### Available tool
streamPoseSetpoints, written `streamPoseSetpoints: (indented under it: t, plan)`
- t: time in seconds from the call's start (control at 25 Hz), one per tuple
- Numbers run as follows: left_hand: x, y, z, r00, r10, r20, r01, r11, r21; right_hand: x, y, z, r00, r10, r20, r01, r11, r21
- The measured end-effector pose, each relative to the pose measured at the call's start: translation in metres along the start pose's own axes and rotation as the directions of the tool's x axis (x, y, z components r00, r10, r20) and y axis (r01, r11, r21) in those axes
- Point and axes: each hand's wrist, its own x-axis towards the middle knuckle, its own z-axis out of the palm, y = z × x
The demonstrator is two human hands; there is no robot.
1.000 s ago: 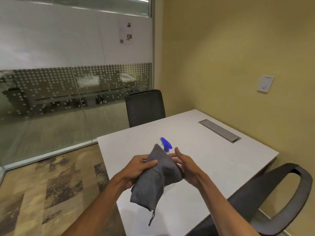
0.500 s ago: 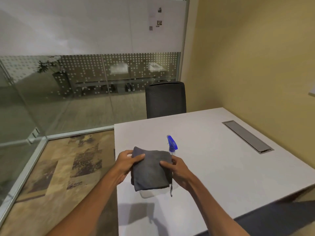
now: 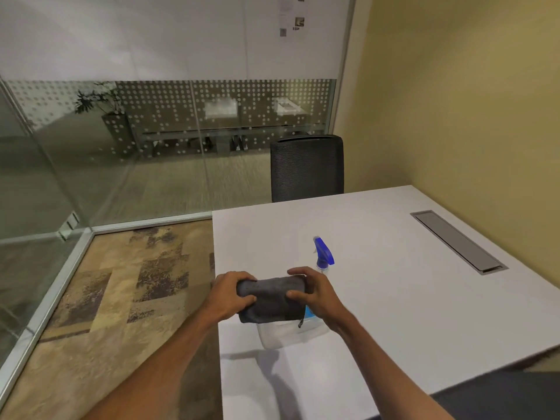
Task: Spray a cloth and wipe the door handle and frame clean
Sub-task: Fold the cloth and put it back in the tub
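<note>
Between left hand (image 3: 231, 295) and right hand (image 3: 316, 294), folded cloth (image 3: 271, 300)

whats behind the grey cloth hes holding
A spray bottle stands on the white table behind the grey cloth. Its blue trigger head shows above, its clear base below; its middle is covered by the cloth and right hand. The left hand holds the other end.

We're in an office, a small glass-walled meeting room by the look of it. A white counter (image 3: 378, 268) fills the corner against a yellow wall (image 3: 454, 101), with a metal cable hatch (image 3: 457, 241) set flush into its top. Behind the counter sits a black mesh office chair (image 3: 306, 168). Left of the counter runs a glass partition (image 3: 151, 131) with dotted frosting, and patterned carpet tiles (image 3: 121, 298) cover the floor.
</note>
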Motion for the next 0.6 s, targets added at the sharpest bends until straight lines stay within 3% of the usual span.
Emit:
streamPoseSetpoints:
  t: [0.12, 0.32, 0.48, 0.6]
  plan:
    - [0.021, -0.008, -0.004, 0.999, 0.047, 0.010, -0.047, 0.997, 0.067, 0.003, 0.003, 0.004, 0.998, 0.062, -0.025, -0.063, 0.997, -0.054]
    - [0.067, -0.023, -0.010, 0.986, 0.002, 0.164, 0.053, 0.944, -0.326, 0.009, 0.007, 0.010, 0.974, 0.121, -0.192, -0.164, 0.961, -0.223]
    - [0.104, -0.023, 0.003, 0.913, -0.150, 0.379, 0.317, 0.846, -0.429, 0.007, 0.014, 0.017, 0.913, 0.294, -0.282, -0.319, 0.947, -0.046]
    - [0.130, -0.018, 0.014, 0.858, -0.142, 0.494, 0.350, 0.865, -0.359, 0.007, 0.023, 0.022, 0.840, 0.409, -0.356, -0.375, 0.913, 0.162]
